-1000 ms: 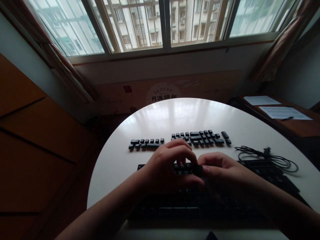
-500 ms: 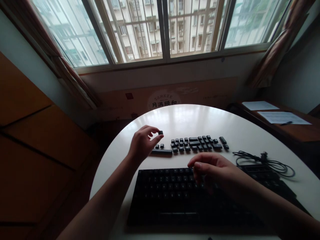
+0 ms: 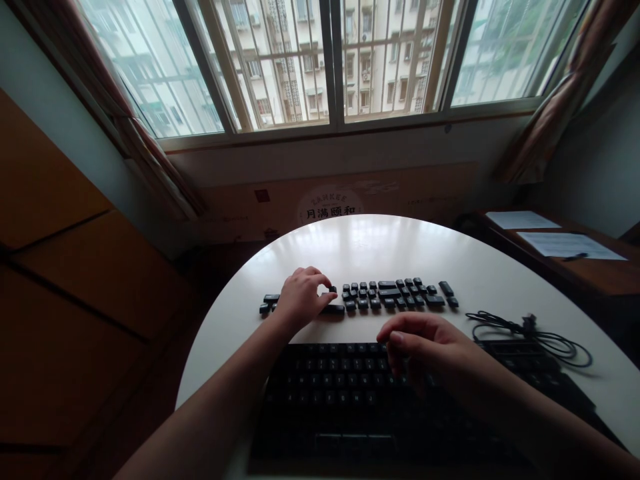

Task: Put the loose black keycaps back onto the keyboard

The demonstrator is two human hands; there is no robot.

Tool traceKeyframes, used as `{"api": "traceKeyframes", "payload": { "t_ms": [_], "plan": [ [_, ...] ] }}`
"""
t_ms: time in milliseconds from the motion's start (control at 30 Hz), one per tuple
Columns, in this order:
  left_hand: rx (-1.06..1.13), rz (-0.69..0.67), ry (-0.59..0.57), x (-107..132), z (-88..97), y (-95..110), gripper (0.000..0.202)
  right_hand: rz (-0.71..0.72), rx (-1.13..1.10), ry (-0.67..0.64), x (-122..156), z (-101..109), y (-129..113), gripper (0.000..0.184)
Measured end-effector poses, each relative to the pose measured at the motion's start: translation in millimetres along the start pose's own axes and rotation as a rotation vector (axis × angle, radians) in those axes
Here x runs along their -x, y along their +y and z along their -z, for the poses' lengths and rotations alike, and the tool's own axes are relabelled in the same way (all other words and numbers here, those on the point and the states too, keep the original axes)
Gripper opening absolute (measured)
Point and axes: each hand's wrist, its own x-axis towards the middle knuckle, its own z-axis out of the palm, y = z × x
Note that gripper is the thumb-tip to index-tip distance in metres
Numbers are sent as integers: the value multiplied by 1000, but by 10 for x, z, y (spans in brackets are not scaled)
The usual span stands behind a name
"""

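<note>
At the left end of the row, two small caps (image 3: 267,303) lay on the white tabletop (image 3: 370,243). Beside them the left hand (image 3: 301,297) was curled low over the row, thumb and forefinger meeting at a small keycap (image 3: 333,289) just above a long keycap (image 3: 333,309). Whether that pinch gripped the cap or had let go could not be told. To the right, the loose keycaps (image 3: 395,295) ran in a tidy band.

Setting a cap down well here probably called for lowering it flat, stem side down, into the gap, without nudging its neighbours.

The right hand (image 3: 425,347) hovered over the keyboard (image 3: 340,393) with its fingers bent downward. Its palm side was hidden, so anything held there could not be seen. A coiled cable (image 3: 535,328) lay at the keyboard's right end. The key legends were too dim to read, and both forearms were cut off by the frame.
</note>
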Motion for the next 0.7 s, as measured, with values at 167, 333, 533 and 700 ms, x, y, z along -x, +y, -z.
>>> {"api": "traceKeyframes", "payload": {
  "t_ms": [167,333,533,700],
  "plan": [
    [-24,27,-31,-38,-11,20,17,-2,10,9,8,-9,-22,29],
    [-40,31,-70,-66,-15,19,18,-5,5,18,29,-48,-95,30],
    [-59,34,-97,-82,-21,32,15,-19,7,44,19,-79,-127,34],
    [-66,46,-119,-99,-28,36,15,-28,13,48,23,-83,-133,34]
  ]
}}
